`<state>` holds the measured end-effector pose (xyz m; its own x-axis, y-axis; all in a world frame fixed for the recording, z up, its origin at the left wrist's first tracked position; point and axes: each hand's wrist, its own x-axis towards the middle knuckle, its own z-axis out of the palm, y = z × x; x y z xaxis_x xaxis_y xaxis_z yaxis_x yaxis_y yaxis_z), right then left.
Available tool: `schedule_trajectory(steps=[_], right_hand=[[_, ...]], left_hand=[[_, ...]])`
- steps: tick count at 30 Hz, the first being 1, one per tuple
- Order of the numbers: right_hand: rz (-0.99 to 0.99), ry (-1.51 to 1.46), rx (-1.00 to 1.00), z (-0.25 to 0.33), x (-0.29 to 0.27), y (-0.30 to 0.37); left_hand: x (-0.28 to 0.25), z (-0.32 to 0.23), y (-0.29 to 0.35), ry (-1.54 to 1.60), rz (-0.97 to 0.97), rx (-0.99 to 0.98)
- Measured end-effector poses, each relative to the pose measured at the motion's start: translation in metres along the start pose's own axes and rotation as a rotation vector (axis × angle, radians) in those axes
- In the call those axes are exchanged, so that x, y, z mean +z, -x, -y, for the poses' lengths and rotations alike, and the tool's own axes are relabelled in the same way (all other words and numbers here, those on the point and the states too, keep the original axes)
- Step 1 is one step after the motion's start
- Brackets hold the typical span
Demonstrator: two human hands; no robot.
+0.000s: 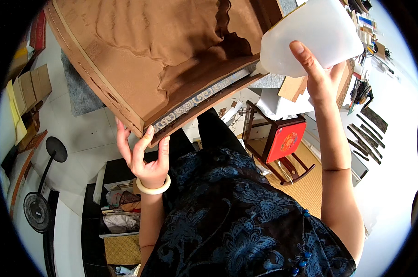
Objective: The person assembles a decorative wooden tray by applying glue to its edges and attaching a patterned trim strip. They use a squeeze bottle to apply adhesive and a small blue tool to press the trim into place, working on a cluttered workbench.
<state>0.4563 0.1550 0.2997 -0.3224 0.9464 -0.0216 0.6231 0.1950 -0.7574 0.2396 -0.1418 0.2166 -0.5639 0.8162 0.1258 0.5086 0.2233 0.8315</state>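
A large brown leather-like piece [121,60] with folded relief and raised rims fills the upper left and middle. Along its near edge runs a grey strip [195,102] with a scroll pattern, set in a groove beside a brown flap. My left hand [149,161], with a pale bangle on the wrist, grips the near left corner, fingers on both sides of it. My right hand [322,81] is closed round a translucent white plastic bottle [310,39], thumb on its near face. The bottle is tilted, its narrow end down at the right end of the strip; whether it touches is unclear.
A dark wooden chair with a red seat [287,141] stands beyond my lap. At lower left are a black fan [37,212] and an open drawer unit [119,237] with cloths. Cardboard boxes [33,87] stand at far left; dark strips [368,138] lie at right.
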Motion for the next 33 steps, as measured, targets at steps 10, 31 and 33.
schedule_trajectory(steps=[10, 31, 33], right_hand=[[-0.041, 0.027, -0.005, -0.011, -0.011, -0.012], [-0.050, -0.019, -0.057, -0.017, -0.030, -0.032], [-0.110, -0.089, 0.097, 0.010, -0.021, -0.027]], left_hand=[[0.000, 0.001, 0.001, -0.004, -0.003, 0.013], [0.002, -0.003, 0.000, 0.010, -0.018, 0.003], [0.002, -0.002, 0.000, -0.014, -0.006, 0.019]])
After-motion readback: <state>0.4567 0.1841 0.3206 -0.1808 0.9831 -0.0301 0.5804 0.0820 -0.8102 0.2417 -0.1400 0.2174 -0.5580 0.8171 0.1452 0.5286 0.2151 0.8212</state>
